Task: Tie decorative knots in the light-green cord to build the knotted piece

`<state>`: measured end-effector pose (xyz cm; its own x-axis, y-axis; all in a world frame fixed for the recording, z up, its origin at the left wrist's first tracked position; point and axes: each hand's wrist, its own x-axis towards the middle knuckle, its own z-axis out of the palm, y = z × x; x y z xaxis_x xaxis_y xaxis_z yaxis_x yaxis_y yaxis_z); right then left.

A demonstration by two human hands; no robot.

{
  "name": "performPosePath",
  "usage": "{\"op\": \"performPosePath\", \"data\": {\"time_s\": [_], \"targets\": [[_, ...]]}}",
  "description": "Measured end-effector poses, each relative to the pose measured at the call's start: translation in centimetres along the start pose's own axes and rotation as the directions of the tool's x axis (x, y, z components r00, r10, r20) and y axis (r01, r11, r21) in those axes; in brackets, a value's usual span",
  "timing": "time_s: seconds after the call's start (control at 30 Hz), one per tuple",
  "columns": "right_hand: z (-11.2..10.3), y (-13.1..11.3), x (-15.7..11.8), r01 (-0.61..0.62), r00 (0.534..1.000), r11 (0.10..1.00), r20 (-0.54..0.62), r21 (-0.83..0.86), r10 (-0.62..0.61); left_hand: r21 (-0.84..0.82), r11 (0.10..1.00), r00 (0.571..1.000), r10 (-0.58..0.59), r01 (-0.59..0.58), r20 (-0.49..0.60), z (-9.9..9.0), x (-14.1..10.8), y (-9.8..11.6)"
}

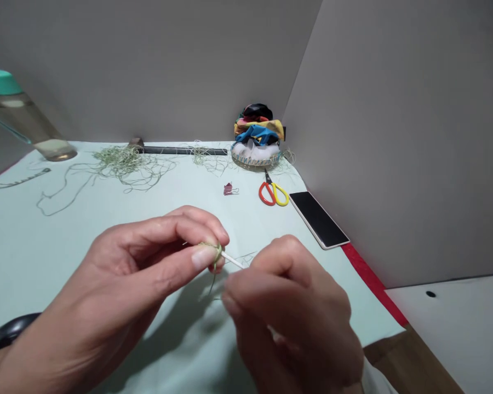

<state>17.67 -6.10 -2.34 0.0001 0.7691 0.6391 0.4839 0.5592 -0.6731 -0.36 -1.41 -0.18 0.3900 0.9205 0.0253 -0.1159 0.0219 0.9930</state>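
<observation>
Thumb and fingers of my left hand (pixel 127 279) pinch a thin white stick (pixel 232 259) close to one end. Pale green strands (pixel 217 253) are wound about the stick at those fingertips, and a loose tail hangs below. My right hand (pixel 298 312) is closed and slightly blurred. The stick's other visible end meets its fingers, which hide whether they grip the stick or a strand. Fine loose strands (pixel 246 256) show between the two hands.
A tangle of green fibre (pixel 123 161) lies at the back left beside a dark rod (pixel 184 150). Farther left stands a bottle (pixel 36 117). A binder clip (pixel 229 189), scissors (pixel 273 192), a phone (pixel 319 220) and a basket (pixel 255 160) of cloth lie at right.
</observation>
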Motion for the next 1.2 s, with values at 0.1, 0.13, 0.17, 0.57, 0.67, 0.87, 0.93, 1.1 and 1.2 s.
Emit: {"op": "performPosePath", "data": {"time_s": [0.1, 0.13, 0.17, 0.57, 0.67, 0.87, 0.93, 1.1, 1.2], "targets": [[0.3, 0.3, 0.1, 0.182, 0.978, 0.963, -0.066, -0.196, -0.199, 0.011, 0.999, 0.999, 0.031, -0.031, 0.014, -0.3, 0.1, -0.2], [0.3, 0.4, 0.3, 0.254, 0.960, 0.931, -0.047, -0.264, -0.275, 0.010, 0.999, 0.999, 0.033, -0.033, 0.019, -0.3, 0.1, -0.2], [0.4, 0.6, 0.5, 0.313, 0.942, 0.893, -0.016, -0.323, -0.336, 0.008, 0.999, 0.999, 0.037, -0.037, 0.022, -0.3, 0.2, -0.2], [0.5, 0.1, 0.8, 0.336, 0.939, 0.886, 0.044, -0.320, -0.340, -0.022, 0.998, 0.998, 0.061, -0.061, -0.014, 0.4, 0.2, -0.2], [0.2, 0.4, 0.4, 0.362, 0.932, 0.878, 0.101, -0.314, -0.349, -0.031, 0.998, 0.998, 0.052, -0.052, -0.019, 0.4, 0.2, -0.1], [-0.4, 0.9, 0.4, 0.371, 0.926, 0.882, 0.194, -0.290, -0.325, -0.018, 0.999, 0.999, 0.044, -0.045, -0.014, 0.5, 0.2, 0.2], [-0.6, 0.8, 0.6, 0.357, 0.924, 0.916, 0.212, -0.184, -0.318, -0.007, 0.999, 0.999, 0.047, -0.047, -0.003, 0.5, 0.1, 0.2], [-0.9, 0.5, 1.6, 0.356, 0.917, 0.931, 0.219, -0.077, -0.333, -0.017, 0.999, 0.999, 0.033, -0.033, 0.019, 0.3, 0.1, 0.1], [-1.0, 0.6, 1.9, 0.457, 0.877, 0.882, 0.227, -0.118, -0.424, -0.018, 1.000, 0.997, 0.026, -0.025, 0.069, 0.0, 0.2, 0.0]]}}
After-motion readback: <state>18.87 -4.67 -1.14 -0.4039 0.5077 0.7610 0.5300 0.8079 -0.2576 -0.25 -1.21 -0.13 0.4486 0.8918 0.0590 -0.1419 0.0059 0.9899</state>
